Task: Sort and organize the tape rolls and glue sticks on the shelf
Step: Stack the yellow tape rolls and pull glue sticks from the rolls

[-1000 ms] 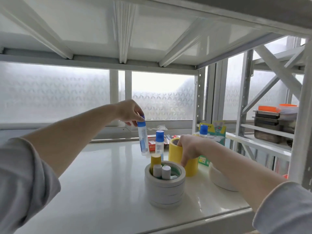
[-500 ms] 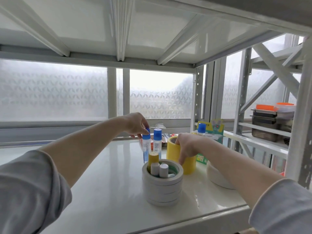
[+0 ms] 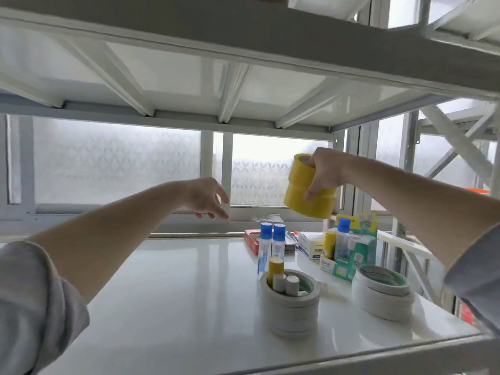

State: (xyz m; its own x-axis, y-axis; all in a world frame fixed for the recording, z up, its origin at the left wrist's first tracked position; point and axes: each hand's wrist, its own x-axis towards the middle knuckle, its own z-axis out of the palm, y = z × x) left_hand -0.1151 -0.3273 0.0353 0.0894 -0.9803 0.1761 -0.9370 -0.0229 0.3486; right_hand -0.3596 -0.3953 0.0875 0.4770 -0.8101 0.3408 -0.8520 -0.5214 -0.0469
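My right hand (image 3: 323, 173) grips a stack of yellow tape rolls (image 3: 303, 193) and holds it tilted in the air above the shelf. My left hand (image 3: 207, 197) hovers empty with fingers spread, left of two upright blue-capped glue sticks (image 3: 272, 244). A stack of white tape rolls (image 3: 290, 309) stands at the front with a yellow-capped glue stick (image 3: 276, 267) and two small white sticks (image 3: 286, 284) inside its core. A second white tape stack (image 3: 381, 296) sits to its right. Another blue-capped glue stick (image 3: 343, 239) stands further back.
Small boxes (image 3: 311, 244), a red pack (image 3: 251, 240) and a green packet (image 3: 351, 261) crowd the back right of the white shelf (image 3: 162, 293). The upper shelf (image 3: 243, 50) hangs low overhead. A metal upright (image 3: 335, 185) stands close behind the lifted rolls.
My right hand has lifted the yellow tape rolls off the shelf. My left hand has let go of the blue-capped glue stick, which now stands beside the other, and has drawn back to the left.
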